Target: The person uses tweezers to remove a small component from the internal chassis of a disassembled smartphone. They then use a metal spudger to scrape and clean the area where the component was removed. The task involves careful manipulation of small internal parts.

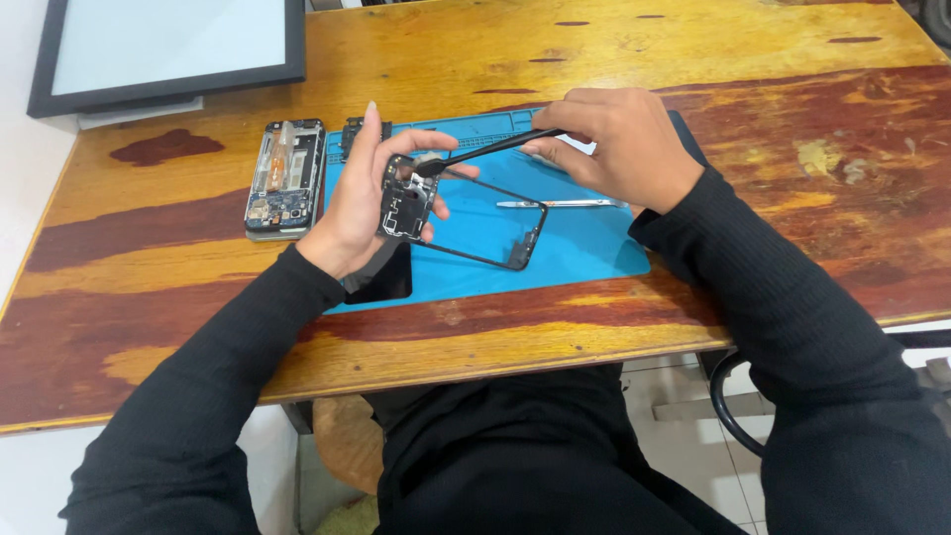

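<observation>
Fingers of the left hand (355, 203) grasp a phone mid-frame (458, 216) above the blue mat (584, 243) — right hand (614, 139) pinches a black brush (485, 152) against it; opened phone (285, 178) lies near the tabletop's (773, 129) left edge.

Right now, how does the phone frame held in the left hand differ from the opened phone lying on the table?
The phone frame is lifted above the blue mat by the left hand; the opened phone lies flat on the wooden table, untouched. The frame is mostly an empty outline with parts only at one end; the opened phone is filled with parts. The right hand puts a black tool to the frame only. Both show inner parts.
</observation>
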